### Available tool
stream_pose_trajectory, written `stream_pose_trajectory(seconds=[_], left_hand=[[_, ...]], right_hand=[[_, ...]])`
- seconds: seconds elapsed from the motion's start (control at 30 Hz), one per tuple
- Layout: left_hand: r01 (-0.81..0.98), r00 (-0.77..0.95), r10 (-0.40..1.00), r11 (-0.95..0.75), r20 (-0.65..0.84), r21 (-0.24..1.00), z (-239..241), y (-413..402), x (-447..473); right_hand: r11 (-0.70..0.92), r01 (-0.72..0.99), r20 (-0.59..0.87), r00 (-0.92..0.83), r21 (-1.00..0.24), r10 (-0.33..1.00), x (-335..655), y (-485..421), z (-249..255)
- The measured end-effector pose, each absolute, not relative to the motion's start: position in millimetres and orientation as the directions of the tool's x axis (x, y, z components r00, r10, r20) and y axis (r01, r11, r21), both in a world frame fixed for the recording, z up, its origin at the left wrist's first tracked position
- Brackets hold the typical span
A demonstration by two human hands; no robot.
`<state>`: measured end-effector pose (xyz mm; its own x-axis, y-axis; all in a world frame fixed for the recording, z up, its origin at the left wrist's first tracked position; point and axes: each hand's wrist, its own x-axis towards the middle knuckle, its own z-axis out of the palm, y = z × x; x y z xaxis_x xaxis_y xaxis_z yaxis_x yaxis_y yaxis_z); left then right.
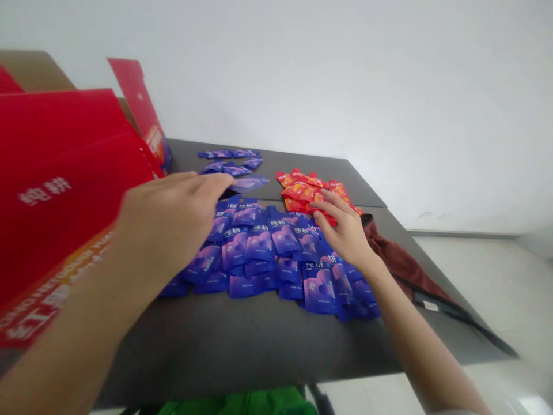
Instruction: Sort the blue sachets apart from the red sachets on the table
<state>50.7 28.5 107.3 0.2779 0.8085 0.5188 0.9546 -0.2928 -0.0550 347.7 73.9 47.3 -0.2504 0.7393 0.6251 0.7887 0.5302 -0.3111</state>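
Observation:
Several blue-purple sachets (276, 253) lie spread in overlapping rows on the dark table (242, 346). My left hand (173, 219) hovers over their left side, fingers stretched out flat and pointing right, with nothing in it. My right hand (343, 227) rests on the right end of the blue sachets, fingers spread, fingertips touching the edge of a pile of orange-red sachets (309, 190). A few more blue sachets (233, 164) lie farther back on the table.
A big red cardboard box (56, 190) with open flaps fills the left. A dark red cloth with a black strap (406, 268) hangs over the table's right edge. A white wall stands behind. Something green (242, 403) shows below the front edge.

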Motion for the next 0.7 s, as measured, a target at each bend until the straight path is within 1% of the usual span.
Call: stream_pose_trajectory(seconds=[0.03, 0.1, 0.23, 0.3, 0.37, 0.5, 0.57, 0.63, 0.7], left_hand=[[0.954, 0.296, 0.839, -0.281, 0.456, -0.102, 107.0, 39.0, 60.8], [0.942, 0.337, 0.873, -0.310, 0.353, -0.132, 93.1, 57.2, 78.4], [0.895, 0.445, 0.873, -0.434, 0.199, -0.099, 43.3, 67.3, 90.2], [0.872, 0.489, 0.860, -0.483, 0.149, -0.074, 26.8, 62.0, 86.3], [0.859, 0.508, 0.848, -0.511, 0.149, -0.021, 21.8, 57.2, 80.8], [0.827, 0.487, 0.836, -0.535, 0.252, 0.175, 31.8, 68.9, 77.3], [0.830, 0.459, 0.852, -0.513, 0.252, 0.221, 34.7, 85.9, 81.5], [0.839, 0.450, 0.870, -0.490, 0.203, 0.239, 30.3, 104.5, 88.0], [0.842, 0.453, 0.882, -0.471, 0.131, 0.261, 17.9, 119.5, 94.2]], right_hand=[[0.527, 0.791, 0.625, -0.247, -0.312, 0.741, 348.4, 75.7, 45.7], [0.525, 0.795, 0.627, -0.248, -0.303, 0.738, 349.7, 76.9, 43.0], [0.527, 0.803, 0.617, -0.270, -0.279, 0.739, 351.2, 71.9, 41.1], [0.529, 0.799, 0.612, -0.273, -0.287, 0.742, 351.2, 68.4, 42.1], [0.537, 0.787, 0.620, -0.263, -0.305, 0.739, 350.6, 66.4, 43.8], [0.558, 0.759, 0.639, -0.252, -0.336, 0.727, 346.2, 71.7, 47.1], [0.558, 0.754, 0.619, -0.262, -0.347, 0.740, 340.5, 79.9, 46.0], [0.542, 0.757, 0.555, -0.291, -0.365, 0.780, 331.6, 91.0, 40.5], [0.514, 0.769, 0.437, -0.341, -0.379, 0.832, 320.0, 103.5, 30.2]])
